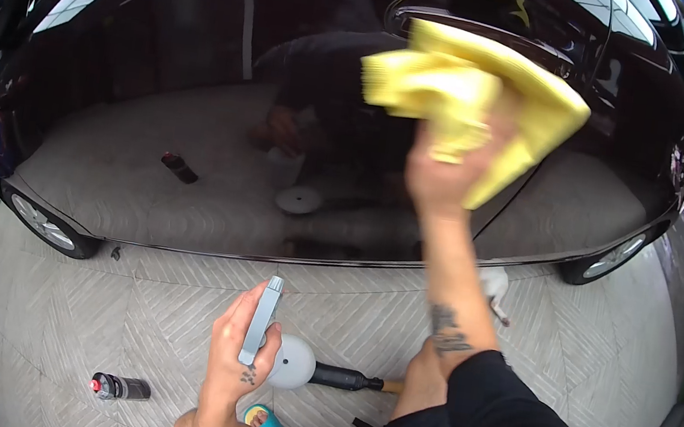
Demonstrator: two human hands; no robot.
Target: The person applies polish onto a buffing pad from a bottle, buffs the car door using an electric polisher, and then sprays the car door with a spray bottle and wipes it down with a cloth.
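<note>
My right hand (447, 171) grips a bunched yellow cloth (539, 93), its loose corners spread around the fingers. Hand and cloth are smeared by motion in front of the dark car door (197, 134), just below the door handle (487, 32); I cannot tell how firmly the cloth touches the paint. Lower down, my left hand (240, 330) is wrapped round a spray bottle, whose grey trigger head (261, 321) points toward the car. The bottle's body is hidden under the hand.
Beside my left hand on the tiled floor lies a polisher-like tool with a round white pad (293, 364) and black body (342, 378). A dark bottle with a red cap (120, 388) is at lower left. Car wheels (47, 225) stand at both sides. A white shape (495, 284) shows by the sill.
</note>
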